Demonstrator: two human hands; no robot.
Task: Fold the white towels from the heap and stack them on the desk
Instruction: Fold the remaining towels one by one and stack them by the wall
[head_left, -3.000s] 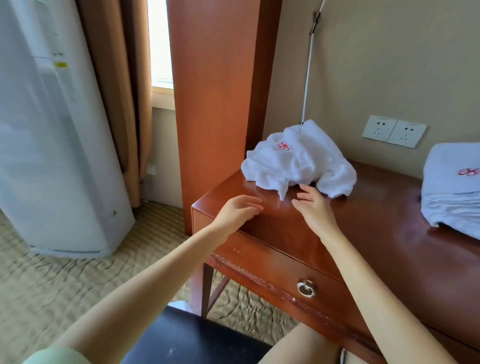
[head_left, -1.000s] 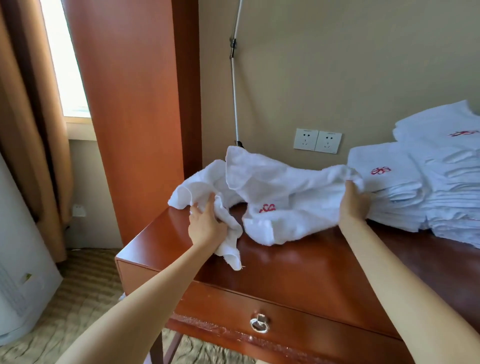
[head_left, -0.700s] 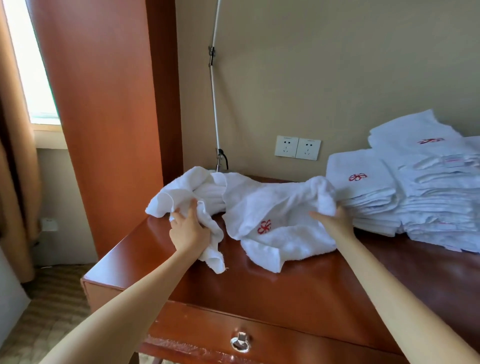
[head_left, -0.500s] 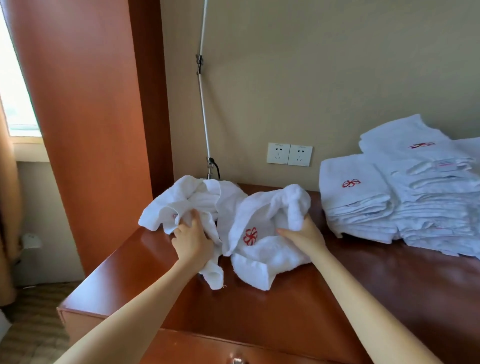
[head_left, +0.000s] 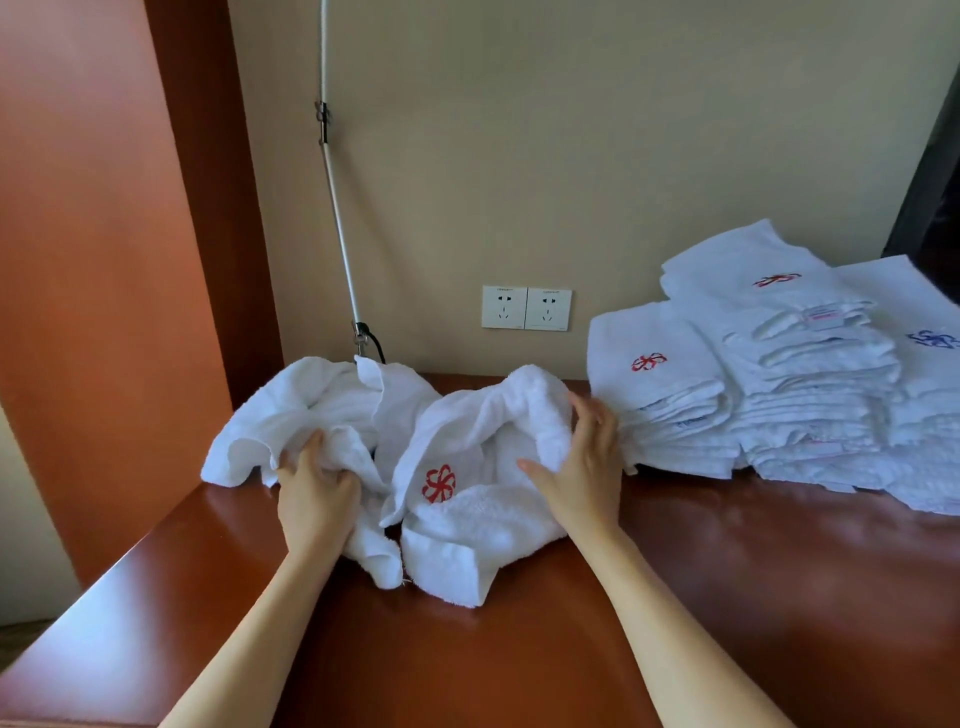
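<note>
Reddish-brown table (head_left: 727, 597) fills the lower view, with a beige wall (head_left: 649, 156) behind. At its middle lies the crumpled heap of white towels (head_left: 467, 525). The left hand (head_left: 317, 493) grips a bunch at the heap's 9 o'clock side, fingers (head_left: 310, 448) curled into the cloth. The right hand (head_left: 587, 473) rests at its 3 o'clock edge, fingers (head_left: 597, 415) wide and nearly straight. Folded stacks (head_left: 670, 395) sit further toward 3 o'clock.

Terry cloth on glossy wood.
Towel heap (head_left: 457, 467): nubby white cloth, matt. Desk (head_left: 727, 597): polished reddish wood, reflective. Sockets (head_left: 526, 307): smooth plastic.
</note>
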